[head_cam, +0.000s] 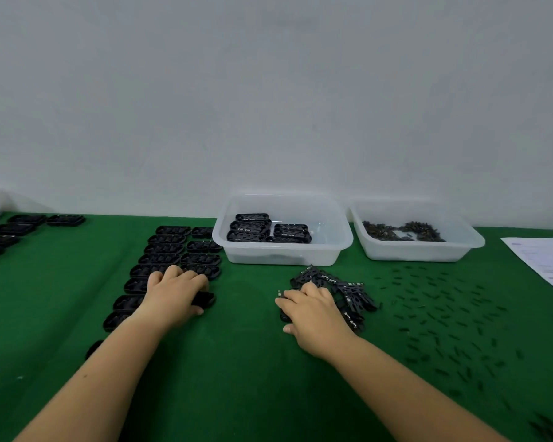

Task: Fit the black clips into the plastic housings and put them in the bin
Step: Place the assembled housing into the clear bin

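Two rows of black plastic housings (165,248) lie on the green cloth at centre left. My left hand (173,290) reaches over the near end of the right row and grips one black housing (205,298) with curled fingers. A loose pile of flat black clips (348,290) sits right of centre, in front of the bins. My right hand (313,309) lies on the pile's near left side, fingers curled on a clip (283,315). The white bin (281,250) behind holds several finished housings (253,229).
A second white bin (419,250) at the back right holds small dark parts. Many tiny dark pieces (444,311) are scattered on the cloth at the right. A sheet of paper (543,260) lies at the far right. More housings (16,229) sit at far left.
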